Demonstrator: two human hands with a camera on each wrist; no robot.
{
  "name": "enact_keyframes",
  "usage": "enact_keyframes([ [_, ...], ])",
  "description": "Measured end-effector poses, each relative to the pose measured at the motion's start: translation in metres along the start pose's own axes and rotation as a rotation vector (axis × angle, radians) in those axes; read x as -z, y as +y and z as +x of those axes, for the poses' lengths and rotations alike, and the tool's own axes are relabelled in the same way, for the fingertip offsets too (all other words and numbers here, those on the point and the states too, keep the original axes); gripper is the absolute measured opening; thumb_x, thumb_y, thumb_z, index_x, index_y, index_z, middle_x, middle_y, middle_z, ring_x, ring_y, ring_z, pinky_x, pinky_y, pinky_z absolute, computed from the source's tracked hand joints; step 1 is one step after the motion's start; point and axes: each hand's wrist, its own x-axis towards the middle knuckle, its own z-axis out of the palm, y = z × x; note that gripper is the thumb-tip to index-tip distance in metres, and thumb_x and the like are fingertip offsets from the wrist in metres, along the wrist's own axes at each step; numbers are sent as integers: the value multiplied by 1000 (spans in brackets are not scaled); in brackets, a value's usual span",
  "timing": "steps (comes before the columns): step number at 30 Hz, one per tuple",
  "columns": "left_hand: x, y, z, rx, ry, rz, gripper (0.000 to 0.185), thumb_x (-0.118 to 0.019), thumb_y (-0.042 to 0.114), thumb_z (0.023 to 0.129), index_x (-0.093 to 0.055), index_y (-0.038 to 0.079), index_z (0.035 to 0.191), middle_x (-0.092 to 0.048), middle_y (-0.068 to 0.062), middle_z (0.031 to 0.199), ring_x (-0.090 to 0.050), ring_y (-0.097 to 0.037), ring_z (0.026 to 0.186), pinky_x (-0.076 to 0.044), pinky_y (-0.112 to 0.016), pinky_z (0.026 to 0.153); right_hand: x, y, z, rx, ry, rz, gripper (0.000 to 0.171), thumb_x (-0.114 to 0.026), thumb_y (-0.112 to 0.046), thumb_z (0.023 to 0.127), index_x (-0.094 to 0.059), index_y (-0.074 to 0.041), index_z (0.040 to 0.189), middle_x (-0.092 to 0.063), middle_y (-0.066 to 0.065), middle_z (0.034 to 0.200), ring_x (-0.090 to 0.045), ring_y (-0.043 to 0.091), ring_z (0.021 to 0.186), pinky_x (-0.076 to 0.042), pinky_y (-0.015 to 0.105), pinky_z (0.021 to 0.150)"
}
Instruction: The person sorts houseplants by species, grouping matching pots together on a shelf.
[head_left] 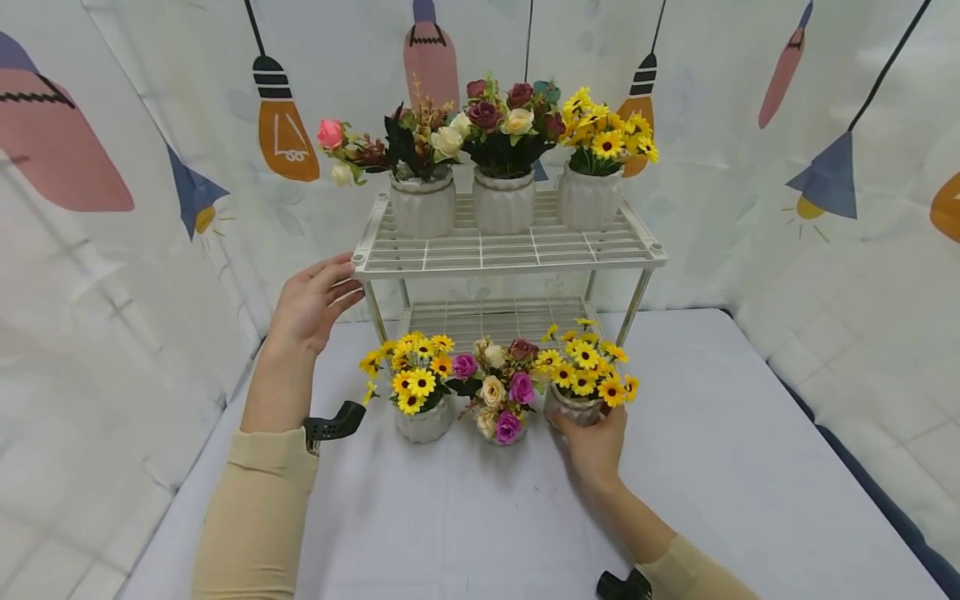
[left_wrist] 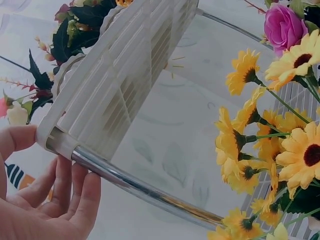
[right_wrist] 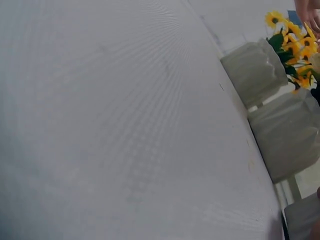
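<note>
R hand (head_left: 596, 446) has its fingers curled round the rightmost sunflower pot (head_left: 573, 407), which stands on the table (head_left: 750, 467) just in front of the white shelf rack (head_left: 510, 250), nearer the rack's front-right leg. The pot is upright, base on the table top; yellow blooms hide most of its rim. Just left of it, nearly touching, is the mixed rose pot (head_left: 501, 417) w/ purple and cream flowers, then a second sunflower pot (head_left: 424, 417) further left, all 3 in a row along the rack's front edge. L hand (head_left: 311, 304) is at the rack's top-tier front-left corner, fingers loose and nearly straight; wrist view shows fingertips (left_wrist: 75, 195) against the chrome leg (left_wrist: 145, 187) under that corner, thumb by the plastic edge, not clamped. On the top tier, back edge: 3 more white pots (head_left: 502, 204) w/ flowers, side by side. Patterned curtain (head_left: 825, 167) behind.
</note>
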Motion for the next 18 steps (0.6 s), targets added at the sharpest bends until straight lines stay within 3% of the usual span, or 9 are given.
enact_keyframes([
  [9, 2, -2, 0, 0, 1, -15, 55, -71, 24, 100, -53, -4, 145, -66, -7, 122, -63, -18, 106, -51, -29, 97, 6, -1, 0, -78, -28, -8, 87, -88, -18, 83, -35, 10, 147, -44, 27, 143, -44, 40, 136, -39, 50, 114],
  [18, 0, 0, 0, 13, 16, -2, 56, -72, 26, 99, -55, -2, 144, -67, -5, 121, -63, -19, 109, -51, -30, 99, 10, -7, 1, 13, -27, 75, 86, -91, -17, 81, -40, 8, 146, -44, 21, 145, -41, 35, 140, -37, 47, 116],
])
